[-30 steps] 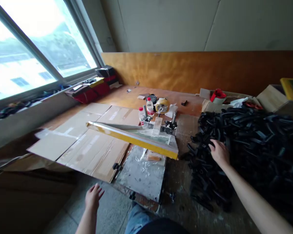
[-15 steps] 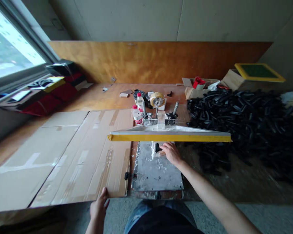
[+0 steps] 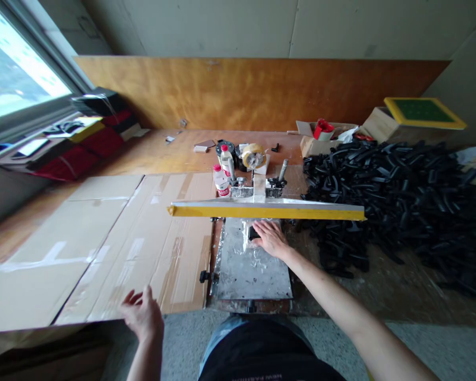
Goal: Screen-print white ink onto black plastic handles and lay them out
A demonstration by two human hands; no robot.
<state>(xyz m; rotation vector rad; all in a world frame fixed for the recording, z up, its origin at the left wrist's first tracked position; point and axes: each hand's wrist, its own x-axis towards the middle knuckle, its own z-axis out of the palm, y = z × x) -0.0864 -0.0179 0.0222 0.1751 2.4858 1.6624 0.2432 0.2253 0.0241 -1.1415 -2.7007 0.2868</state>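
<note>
My right hand (image 3: 268, 238) rests on a small black plastic part (image 3: 254, 232), fingers over its top and thumb at its near side. The part sits on a light, tape-covered block on the grey metal base plate (image 3: 254, 275); my fingers hide much of it. Just above that hand spans a yellow-edged screen frame (image 3: 267, 211), seen edge-on and held by a metal clamp (image 3: 257, 186). My left hand (image 3: 143, 313) hovers at the front edge of the flattened cardboard (image 3: 143, 248), fingers apart and nothing in them.
A large heap of black plastic parts (image 3: 396, 201) covers the bench's right side. Bottles (image 3: 221, 181) and a tape roll (image 3: 254, 156) stand behind the clamp. A yellow-framed green screen (image 3: 424, 112) lies on a box at back right. A black knob (image 3: 203, 276) sticks out left of the plate.
My left hand has left the cardboard edge, moved left and spread its fingers. My right hand stays at the black part, its fingers now lying further over it. The whole view shifted slightly.
</note>
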